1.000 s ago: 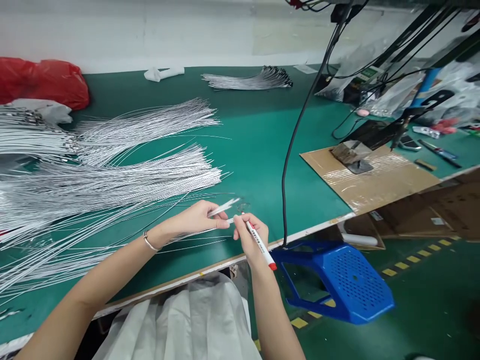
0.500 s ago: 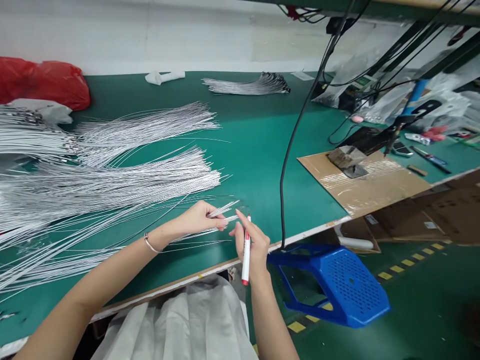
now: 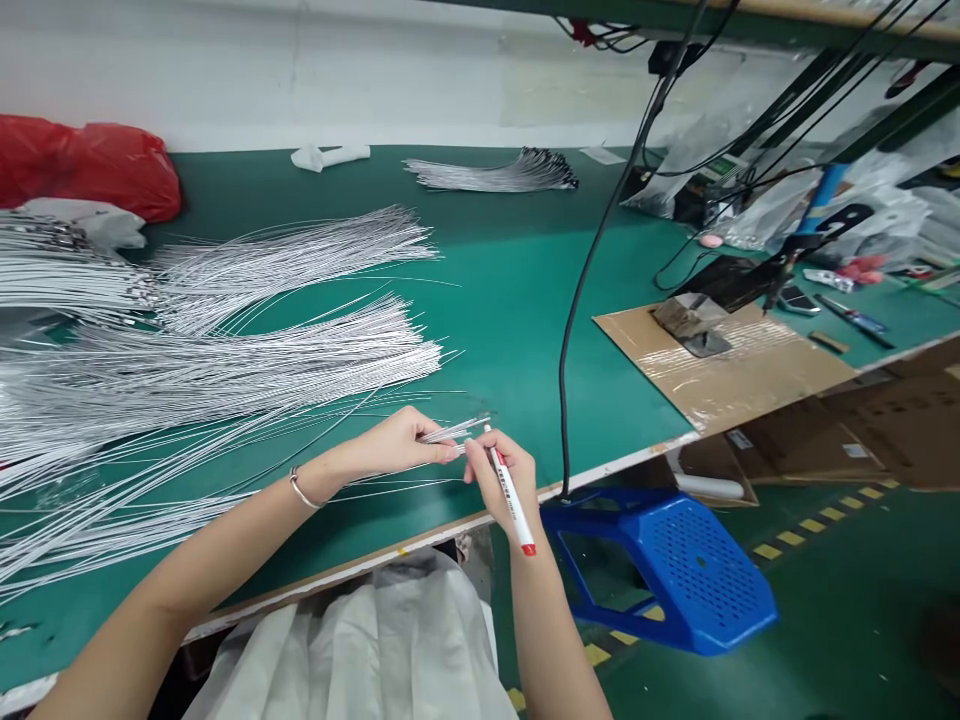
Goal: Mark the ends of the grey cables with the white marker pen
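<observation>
My left hand (image 3: 409,440) is closed around a small bunch of thin white wires (image 3: 457,430), their ends sticking out past the fingertips. Close against those ends, my right hand (image 3: 506,475) holds a white marker pen (image 3: 514,505) with red ends. Its tip points up toward the wires, and its red back end lies toward my wrist. Right thumb and forefinger come together at the wire ends; whether they pinch a wire is too small to tell. Loose wires (image 3: 187,510) run leftward beneath my left forearm. Behind them lies a thick bundle of the same wires (image 3: 300,365).
Another wire bundle (image 3: 322,245) and a red plastic bag (image 3: 97,165) lie at the back left. A dark-ended bundle (image 3: 495,172) rests near the wall. A black cable (image 3: 570,350) hangs down right of my hands. Cardboard (image 3: 795,370) covers the right edge. A blue stool (image 3: 697,570) stands below.
The marker swung upright in my right hand, then tilted back. My right fingers moved off the wire ends and came back to them. The view shifted slightly.
</observation>
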Tool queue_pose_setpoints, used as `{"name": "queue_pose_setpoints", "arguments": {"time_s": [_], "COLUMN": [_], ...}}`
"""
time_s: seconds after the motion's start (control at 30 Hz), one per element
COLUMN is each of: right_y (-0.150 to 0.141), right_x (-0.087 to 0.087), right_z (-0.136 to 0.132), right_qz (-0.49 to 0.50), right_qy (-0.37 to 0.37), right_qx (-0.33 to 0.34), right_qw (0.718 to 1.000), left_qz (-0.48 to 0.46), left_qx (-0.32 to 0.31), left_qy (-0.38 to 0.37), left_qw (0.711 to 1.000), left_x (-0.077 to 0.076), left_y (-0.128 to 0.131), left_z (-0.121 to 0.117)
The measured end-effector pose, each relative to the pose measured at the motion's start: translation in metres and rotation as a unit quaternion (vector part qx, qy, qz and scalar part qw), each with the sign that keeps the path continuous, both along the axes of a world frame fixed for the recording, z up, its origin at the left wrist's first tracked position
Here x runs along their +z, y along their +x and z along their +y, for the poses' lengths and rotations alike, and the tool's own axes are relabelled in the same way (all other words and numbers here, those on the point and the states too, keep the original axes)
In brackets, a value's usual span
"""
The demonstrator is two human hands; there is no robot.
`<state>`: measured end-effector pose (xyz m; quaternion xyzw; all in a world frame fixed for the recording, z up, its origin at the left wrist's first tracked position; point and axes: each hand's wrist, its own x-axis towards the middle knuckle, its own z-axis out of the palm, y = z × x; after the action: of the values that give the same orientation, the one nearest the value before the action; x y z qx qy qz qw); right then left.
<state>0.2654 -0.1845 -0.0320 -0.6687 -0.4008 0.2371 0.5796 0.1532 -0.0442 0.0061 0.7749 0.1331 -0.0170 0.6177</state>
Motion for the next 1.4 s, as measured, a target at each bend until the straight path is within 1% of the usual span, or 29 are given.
{"name": "queue_pose_setpoints", "arguments": {"time_s": [0.17, 0.3, 0.4, 0.63, 0.83, 1.0, 1.1, 1.3, 1.4], "right_y": [0.004, 0.008, 0.009, 0.010, 0.010, 0.010, 0.011, 0.010, 0.010], "right_x": [0.000, 0.002, 0.005, 0.003, 0.005, 0.006, 0.006, 0.004, 0.004], "right_z": [-0.003, -0.005, -0.006, -0.005, -0.004, -0.005, -0.005, -0.006, -0.006], "right_qz": [0.019, 0.022, 0.009, -0.011, -0.011, -0.014, -0.016, -0.014, -0.018], "right_qy": [-0.004, -0.021, -0.026, -0.029, -0.030, -0.035, -0.043, -0.042, -0.035], "right_qx": [0.035, 0.072, 0.091, 0.091, 0.098, 0.105, 0.112, 0.109, 0.105], "right_qw": [0.999, 0.997, 0.995, 0.995, 0.995, 0.994, 0.993, 0.993, 0.994], "left_qz": [0.004, 0.008, 0.009, 0.016, 0.022, 0.015, 0.024, 0.034, 0.035], "left_qx": [-0.025, -0.042, -0.039, -0.039, -0.056, -0.041, -0.043, -0.026, -0.027], "left_qy": [-0.019, -0.006, 0.010, 0.041, 0.064, 0.044, 0.035, 0.053, 0.058], "left_qw": [1.000, 0.999, 0.999, 0.998, 0.996, 0.998, 0.998, 0.998, 0.997], "left_x": [0.001, 0.002, 0.004, 0.011, 0.011, 0.011, 0.011, 0.011, 0.011], "left_y": [0.000, 0.000, -0.001, -0.002, -0.002, -0.002, -0.002, 0.000, 0.000], "left_z": [0.003, 0.003, 0.003, 0.001, 0.001, 0.001, 0.001, 0.000, 0.000]}}
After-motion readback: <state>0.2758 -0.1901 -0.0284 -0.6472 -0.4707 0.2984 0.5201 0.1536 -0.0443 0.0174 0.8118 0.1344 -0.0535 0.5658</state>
